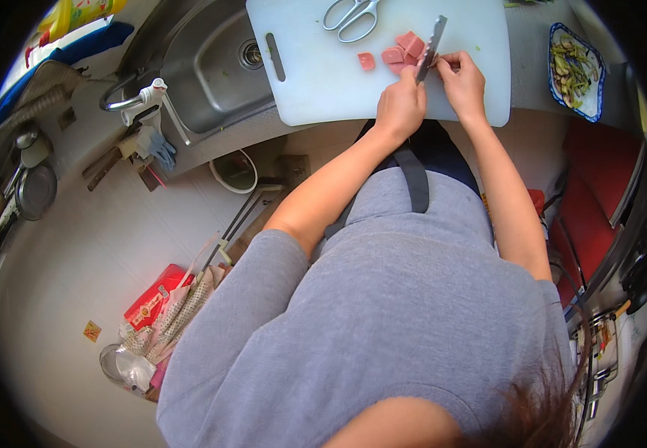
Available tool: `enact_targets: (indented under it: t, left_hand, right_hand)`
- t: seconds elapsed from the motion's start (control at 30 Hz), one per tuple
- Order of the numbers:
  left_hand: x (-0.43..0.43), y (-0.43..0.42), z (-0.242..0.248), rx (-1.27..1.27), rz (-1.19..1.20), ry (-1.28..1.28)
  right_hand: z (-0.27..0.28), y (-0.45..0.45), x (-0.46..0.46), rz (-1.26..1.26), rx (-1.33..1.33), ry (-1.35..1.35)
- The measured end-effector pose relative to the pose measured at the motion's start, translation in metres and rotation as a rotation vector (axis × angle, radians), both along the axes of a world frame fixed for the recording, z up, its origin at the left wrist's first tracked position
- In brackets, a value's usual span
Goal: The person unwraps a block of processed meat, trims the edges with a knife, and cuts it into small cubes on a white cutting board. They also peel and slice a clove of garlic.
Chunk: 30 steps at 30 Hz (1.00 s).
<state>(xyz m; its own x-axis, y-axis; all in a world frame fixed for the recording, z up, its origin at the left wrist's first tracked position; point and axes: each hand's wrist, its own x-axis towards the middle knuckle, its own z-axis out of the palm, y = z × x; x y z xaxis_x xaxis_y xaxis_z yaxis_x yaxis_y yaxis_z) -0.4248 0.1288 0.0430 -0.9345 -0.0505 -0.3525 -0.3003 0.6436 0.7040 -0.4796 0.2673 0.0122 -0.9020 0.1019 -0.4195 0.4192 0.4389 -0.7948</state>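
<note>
My left hand (403, 106) grips a knife (433, 45), its narrow blade pointing away from me and slightly right. Pink pieces of processed meat (395, 55) lie in a small pile against the blade's left side. One separate pink piece (366, 61) sits left of the pile. On the blade's right side, the thumb and fingers of my right hand (463, 84) are drawn together close to the metal; what they pinch is too small to make out. Everything rests on a white plastic cutting board (329, 101). Scissors with pale grey handles (351, 21) lie at its far side.
The board's left edge overlaps a stainless steel sink (205, 73) with a faucet (144, 98). To the right, a blue-rimmed dish (597, 101) holds cooked green vegetables (572, 73). Below the counter edge are a round bin (253, 168) and red cabinet panels (586, 207).
</note>
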Motion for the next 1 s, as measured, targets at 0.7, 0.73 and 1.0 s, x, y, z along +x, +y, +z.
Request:
enact_targets:
  t: [0.7,0.73,1.0]
  left_hand:
    - [0.024,-0.063,0.044,0.011,0.098,0.095]
    - [0.025,-0.064,0.045,-0.019,0.077,0.089]
    - [0.037,-0.065,0.031,-0.056,-0.053,0.062]
  right_hand:
    - [0.030,-0.023,0.028,0.310,0.217,0.201]
    - [0.026,-0.025,0.028,0.300,0.253,0.219]
    - [0.011,-0.020,0.040,0.126,-0.012,0.100]
